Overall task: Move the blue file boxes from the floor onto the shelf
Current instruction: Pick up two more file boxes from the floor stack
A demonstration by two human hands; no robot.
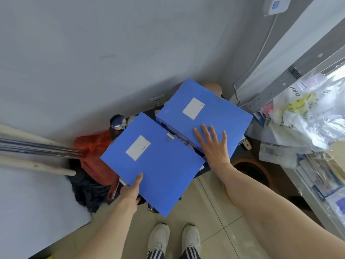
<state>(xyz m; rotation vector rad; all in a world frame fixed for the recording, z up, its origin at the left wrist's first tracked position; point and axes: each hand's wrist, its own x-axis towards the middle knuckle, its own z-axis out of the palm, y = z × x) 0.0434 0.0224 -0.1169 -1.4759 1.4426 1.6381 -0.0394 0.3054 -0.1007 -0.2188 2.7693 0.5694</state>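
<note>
Two blue file boxes with white labels lie low in the corner by the wall. My left hand point(131, 189) grips the near edge of the nearer blue file box point(160, 165), thumb on top, and the box is tilted. The farther blue file box point(203, 116) sits behind it to the right. My right hand point(214, 144) rests flat on its near edge, fingers spread. The metal shelf point(280, 85) stands at the right, with plastic bags on it.
A red bag point(93, 152) and a dark bag point(87, 189) lie left of the boxes, beside poles point(37, 148) and a white board point(33, 206). A metal ladle point(117, 121) is behind them. A brown bowl point(252, 171) sits on the floor at right. My shoes point(173, 238) stand on the tiles.
</note>
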